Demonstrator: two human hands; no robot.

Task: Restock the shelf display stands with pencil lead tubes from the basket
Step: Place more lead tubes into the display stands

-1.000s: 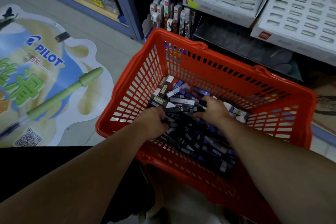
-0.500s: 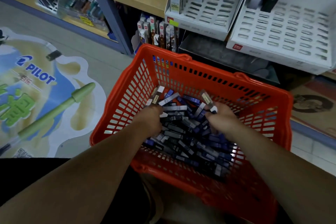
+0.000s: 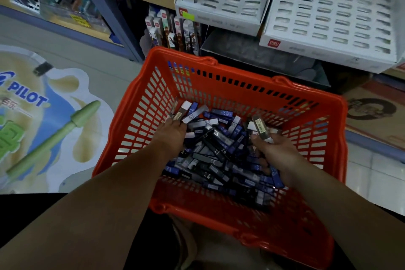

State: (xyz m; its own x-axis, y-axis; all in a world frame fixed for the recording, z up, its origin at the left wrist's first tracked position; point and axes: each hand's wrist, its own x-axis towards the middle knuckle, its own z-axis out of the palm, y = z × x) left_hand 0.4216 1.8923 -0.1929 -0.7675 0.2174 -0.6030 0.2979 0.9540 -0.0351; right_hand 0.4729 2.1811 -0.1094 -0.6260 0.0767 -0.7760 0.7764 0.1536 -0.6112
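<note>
My left hand [image 3: 173,136] pinches few lead tubes [image 3: 185,112]; my right hand [image 3: 277,153] grips single grey tube [image 3: 260,127], both inside orange basket [image 3: 236,85].

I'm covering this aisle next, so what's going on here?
A person is restocking pencil lead. Both hands are down in the red basket, which is full of loose tubes. The left hand holds a few fanned at its fingertips, and the right hand grips a couple more. The white stands above the basket show mostly empty slots, so this handful has not gone in yet.
</note>
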